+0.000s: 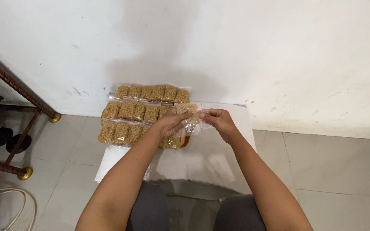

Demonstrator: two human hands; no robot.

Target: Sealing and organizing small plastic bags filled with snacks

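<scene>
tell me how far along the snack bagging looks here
Done: three rows of filled clear packets lie side by side on the low white table. In hand: the left hand and right hand pinch the top of one more small clear packet. Left: no loose snacks or empty bags show, so the remainder cannot be told.

Two bare forearms without sleeves, no rings or watch visible, and grey trousers [150,209] on both legs.

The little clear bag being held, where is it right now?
In the head view, just right of centre, the small clear bag is pinched between the left hand and right hand, above the white table, beside the packed bags.
</scene>
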